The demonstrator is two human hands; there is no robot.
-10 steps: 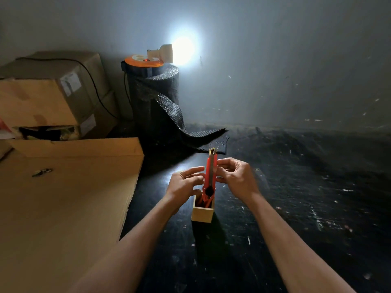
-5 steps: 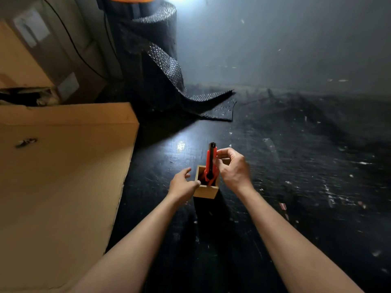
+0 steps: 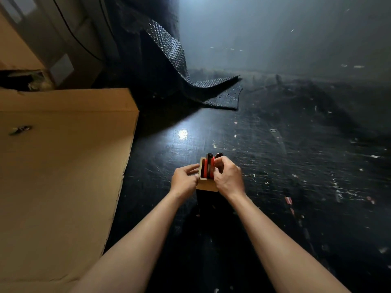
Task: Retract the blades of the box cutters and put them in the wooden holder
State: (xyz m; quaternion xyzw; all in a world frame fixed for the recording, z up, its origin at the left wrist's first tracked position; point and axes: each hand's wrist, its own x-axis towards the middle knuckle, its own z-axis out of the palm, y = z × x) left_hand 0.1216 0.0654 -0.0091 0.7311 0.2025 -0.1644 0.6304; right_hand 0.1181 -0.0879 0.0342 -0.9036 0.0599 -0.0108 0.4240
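A small wooden holder (image 3: 206,185) stands on the dark floor in the middle of the head view. Red and black box cutters (image 3: 209,167) stand inside it, their black ends poking above the rim. My left hand (image 3: 183,180) grips the holder's left side. My right hand (image 3: 228,178) is on the holder's right side, with its fingertips pinching the cutters at the top. No blade tip shows. The cutters' lower parts are hidden inside the holder.
A large flat cardboard sheet (image 3: 59,176) covers the floor on the left. Cardboard boxes (image 3: 42,49) stand at the back left. A roll of black embossed matting (image 3: 169,60) unrolls onto the floor ahead. A grey wall rises behind.
The red cutter has gone down into the holder; a second ago it was held high above it. My left hand closed on the holder's side. The camera tilted down.
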